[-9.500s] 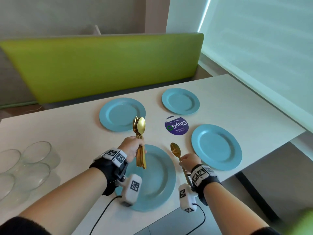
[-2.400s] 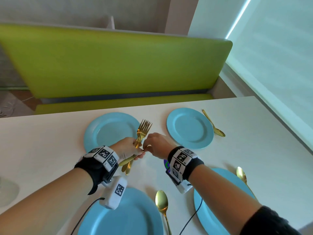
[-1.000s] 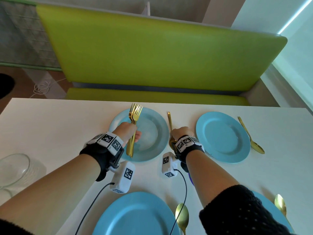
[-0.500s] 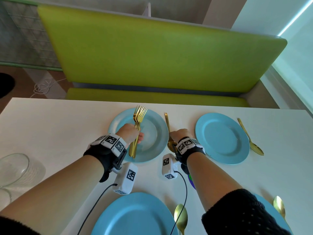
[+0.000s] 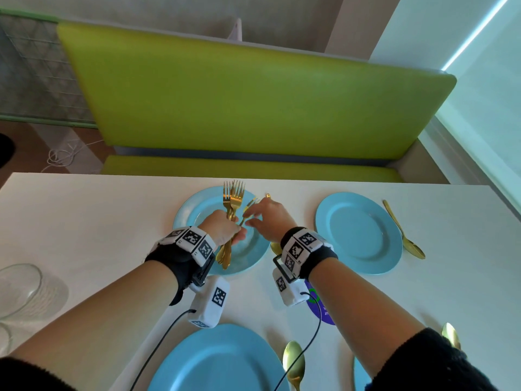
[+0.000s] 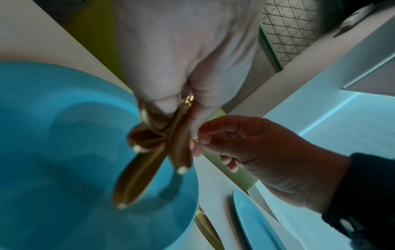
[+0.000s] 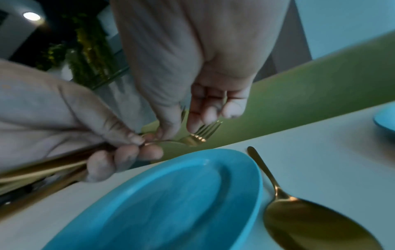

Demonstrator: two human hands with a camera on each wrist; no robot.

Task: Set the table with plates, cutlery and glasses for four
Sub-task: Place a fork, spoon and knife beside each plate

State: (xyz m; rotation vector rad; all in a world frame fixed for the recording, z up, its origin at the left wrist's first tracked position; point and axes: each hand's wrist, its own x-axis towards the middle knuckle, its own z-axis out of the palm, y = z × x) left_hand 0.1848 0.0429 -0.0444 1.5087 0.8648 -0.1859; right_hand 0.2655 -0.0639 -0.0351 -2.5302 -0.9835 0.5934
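Observation:
Above the far left blue plate (image 5: 191,213) my left hand (image 5: 235,234) grips a bunch of gold forks (image 5: 233,197) by their handles, tines up. My right hand (image 5: 248,219) reaches across and pinches one fork (image 5: 250,205) that leans out of the bunch to the right. In the right wrist view that fork (image 7: 199,135) sits between thumb and fingertips. The left wrist view shows the fork handles (image 6: 149,169) hanging below my fist over the plate (image 6: 53,152). A gold spoon (image 5: 275,247) lies right of this plate, mostly hidden by my right wrist.
The far right plate (image 5: 358,232) has a spoon (image 5: 403,230) on its right. A near plate (image 5: 220,359) with a spoon (image 5: 293,362) and another spoon (image 5: 451,334) lie close to me. Glasses (image 5: 19,289) stand at the left edge. A green bench (image 5: 253,108) backs the table.
My right hand has left the spoon beside the far left plate and moved left to the forks, pinching one. The left hand stays over the plate with the bunch.

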